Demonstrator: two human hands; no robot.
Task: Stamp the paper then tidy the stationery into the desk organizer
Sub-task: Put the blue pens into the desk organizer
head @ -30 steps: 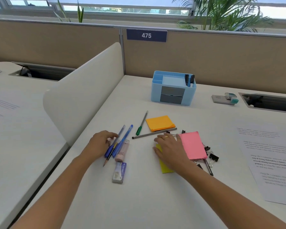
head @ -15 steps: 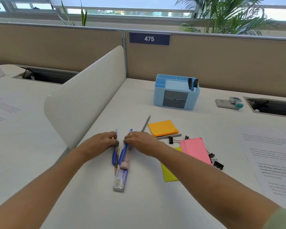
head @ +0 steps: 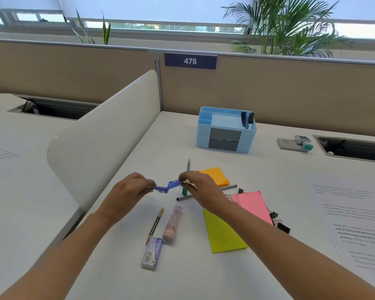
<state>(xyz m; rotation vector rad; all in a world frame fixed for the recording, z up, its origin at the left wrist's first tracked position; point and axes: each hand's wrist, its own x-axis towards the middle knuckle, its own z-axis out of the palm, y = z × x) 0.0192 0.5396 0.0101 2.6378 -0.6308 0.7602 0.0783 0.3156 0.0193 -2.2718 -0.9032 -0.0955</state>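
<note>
Both my left hand [head: 126, 191] and right hand [head: 198, 185] pinch the blurred blue plastic pens [head: 168, 186] with their fingers; loose grip could drop them onto the white table [head: 188, 278].

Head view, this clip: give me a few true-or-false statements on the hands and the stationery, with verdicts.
1. Both hands, left hand and right hand, hold the blue pens above the desk. True.
2. The desk organizer holds no pens. False: two dark markers stand in its right compartment.
3. The pencil lies on the desk, untouched. True.
4. The yellow sticky pad sits inside the organizer. False: it lies on the desk.
</note>
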